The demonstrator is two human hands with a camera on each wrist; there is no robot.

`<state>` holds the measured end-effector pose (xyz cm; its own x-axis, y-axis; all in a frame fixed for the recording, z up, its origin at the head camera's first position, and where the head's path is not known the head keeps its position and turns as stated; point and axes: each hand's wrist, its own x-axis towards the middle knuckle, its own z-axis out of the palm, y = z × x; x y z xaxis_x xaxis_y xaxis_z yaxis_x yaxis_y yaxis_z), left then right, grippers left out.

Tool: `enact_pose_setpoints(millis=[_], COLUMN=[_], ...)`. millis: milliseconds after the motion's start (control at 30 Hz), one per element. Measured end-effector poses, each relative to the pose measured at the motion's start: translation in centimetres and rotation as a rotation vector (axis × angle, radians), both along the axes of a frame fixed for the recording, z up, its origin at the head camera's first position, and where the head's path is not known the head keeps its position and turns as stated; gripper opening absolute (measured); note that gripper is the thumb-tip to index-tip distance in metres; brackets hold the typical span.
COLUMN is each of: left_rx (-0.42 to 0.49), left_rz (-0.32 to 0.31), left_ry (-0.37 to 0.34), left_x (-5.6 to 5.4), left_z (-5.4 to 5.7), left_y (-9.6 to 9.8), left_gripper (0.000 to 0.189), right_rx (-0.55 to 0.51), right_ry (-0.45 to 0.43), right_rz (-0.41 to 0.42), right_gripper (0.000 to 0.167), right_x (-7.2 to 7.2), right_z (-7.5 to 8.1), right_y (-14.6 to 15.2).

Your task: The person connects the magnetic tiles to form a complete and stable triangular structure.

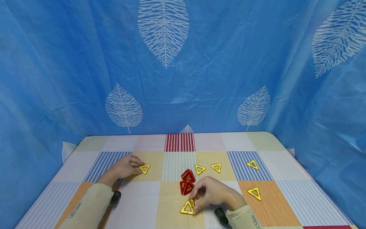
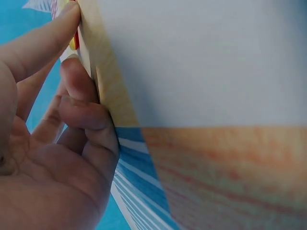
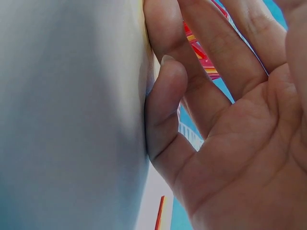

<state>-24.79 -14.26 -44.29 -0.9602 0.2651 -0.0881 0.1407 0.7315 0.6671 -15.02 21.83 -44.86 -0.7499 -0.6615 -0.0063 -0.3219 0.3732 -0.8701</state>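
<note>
My left hand (image 1: pixel 127 166) is at the left of the table, with its index finger and thumb about the left side of a yellow triangle tile (image 1: pixel 145 169) with an open centre. At the front middle, my right hand (image 1: pixel 214 192) pinches yellow triangle tiles (image 1: pixel 186 211) between thumb and fingers. Two of these seem to stand together at an angle. Just behind them are two red pyramid-like shapes of triangle tiles, a nearer one (image 1: pixel 187 187) and a farther one (image 1: pixel 188 175). In both wrist views the fingers show large, and the tiles they hold are mostly hidden.
Beyond the right hand lie two loose yellow tiles, one (image 1: pixel 200 169) beside another (image 1: pixel 216 167). Farther right are a yellow tile (image 1: pixel 253 164) and a nearer one (image 1: pixel 255 193). A patchwork-patterned cloth (image 1: pixel 137 203) covers the table. Blue leaf-print curtains (image 1: pixel 200 79) surround it.
</note>
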Motion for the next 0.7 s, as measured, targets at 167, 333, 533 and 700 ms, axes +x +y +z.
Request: enact_pose_setpoints(millis=[167, 333, 533, 700], left_rx=[0.004, 0.011, 0.05, 0.092], left_rz=[0.016, 0.027, 0.045, 0.095], left_ry=[0.025, 0.033, -0.009, -0.057], left_x=[-0.06, 0.03, 0.11, 0.19], left_z=[-0.37, -0.48, -0.32, -0.35], left_y=[0.09, 0.19, -0.01, -0.23], left_gripper=[0.024, 0.018, 0.021, 0.024], right_rx=[0.003, -0.001, -0.01, -0.011], right_ry=[-0.006, 0.001, 0.003, 0.003], right_rz=[-0.011, -0.006, 0.005, 0.008], right_gripper=[0.022, 0.022, 0.022, 0.023], right_x=[0.12, 0.15, 0.11, -0.02], right_z=[0.17, 0.16, 0.05, -0.09], right_y=[-0.07, -0.08, -0.04, -0.05])
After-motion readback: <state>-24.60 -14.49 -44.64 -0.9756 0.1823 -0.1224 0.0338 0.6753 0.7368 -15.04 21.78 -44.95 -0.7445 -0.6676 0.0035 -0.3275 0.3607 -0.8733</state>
